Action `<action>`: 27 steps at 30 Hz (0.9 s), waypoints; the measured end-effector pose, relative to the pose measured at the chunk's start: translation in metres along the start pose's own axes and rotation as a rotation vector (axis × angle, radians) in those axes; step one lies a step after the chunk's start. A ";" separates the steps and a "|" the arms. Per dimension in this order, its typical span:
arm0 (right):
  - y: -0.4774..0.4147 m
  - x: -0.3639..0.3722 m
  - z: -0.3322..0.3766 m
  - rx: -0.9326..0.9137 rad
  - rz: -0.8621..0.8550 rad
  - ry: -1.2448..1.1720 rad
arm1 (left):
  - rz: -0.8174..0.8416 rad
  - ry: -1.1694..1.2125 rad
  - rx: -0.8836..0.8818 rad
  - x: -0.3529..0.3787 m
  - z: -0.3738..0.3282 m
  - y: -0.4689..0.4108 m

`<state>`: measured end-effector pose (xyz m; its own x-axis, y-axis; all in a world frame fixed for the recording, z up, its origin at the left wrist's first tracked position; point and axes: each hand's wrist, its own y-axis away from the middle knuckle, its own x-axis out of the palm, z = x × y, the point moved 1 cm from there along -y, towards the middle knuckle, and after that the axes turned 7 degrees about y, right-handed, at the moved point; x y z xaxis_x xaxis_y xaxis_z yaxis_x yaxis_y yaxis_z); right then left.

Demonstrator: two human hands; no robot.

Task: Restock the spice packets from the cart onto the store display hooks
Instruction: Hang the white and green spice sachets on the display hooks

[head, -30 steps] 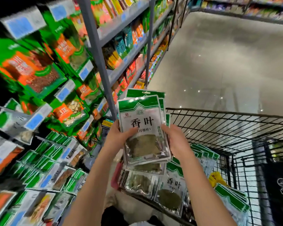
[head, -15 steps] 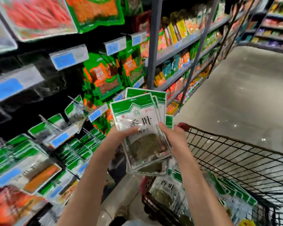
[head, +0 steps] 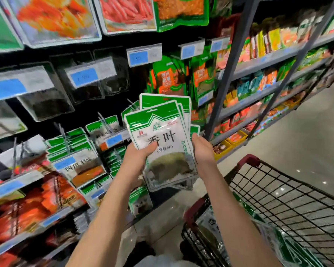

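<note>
Left grip (head: 137, 160): closed round the left edge of the packets (head: 162, 132), thumb on the front of the top one, fingers behind.
Right grip (head: 201, 151): curled on the right edge of the same bundle, nothing else in it.
Packets: we count several, fanned and uneven, upright, held in the air between the hooks (head: 102, 119) and the cart (head: 249, 160), touching neither.
Hooks: left of the bundle on the display. Several already carry hung bags (head: 69, 140) with green tops. We cannot tell which hook is ours because of blur.
Cart: lower right, with spare stock (head: 278, 241) lying inside near its front edge.
Risk, slip: the bags look slick. We judge that freeing one grip to thread a hook could let the lower ones slide out to the floor.
Risk, missed hole: the tops are fanned, so the hang holes likely do not line up. Pushing the whole bundle on at once may catch only some, or tear one.
Risk, wrong hook: the neighbours share the same green tops, so they are easy to mix.
Risk, snag: a price tag (head: 114, 140) sits at a hook tip. A wide bundle could catch it or knock hung bags off.
</note>
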<state>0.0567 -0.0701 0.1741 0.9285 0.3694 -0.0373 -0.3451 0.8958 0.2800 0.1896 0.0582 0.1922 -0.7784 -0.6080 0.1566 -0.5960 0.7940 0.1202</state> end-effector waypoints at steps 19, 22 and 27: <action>-0.067 0.073 0.078 -0.292 0.115 0.201 | -0.301 0.255 -0.058 -0.084 -0.008 -0.022; -0.085 0.085 0.088 -0.302 0.129 0.153 | -0.306 0.282 -0.042 -0.088 -0.012 -0.023; -0.123 0.097 0.097 -0.330 0.153 0.073 | -0.310 0.172 0.002 -0.092 -0.014 -0.028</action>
<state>0.2028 -0.1683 0.2287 0.8545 0.5115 -0.0905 -0.5161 0.8557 -0.0367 0.2802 0.0917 0.1879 -0.5159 -0.8109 0.2762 -0.7990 0.5717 0.1862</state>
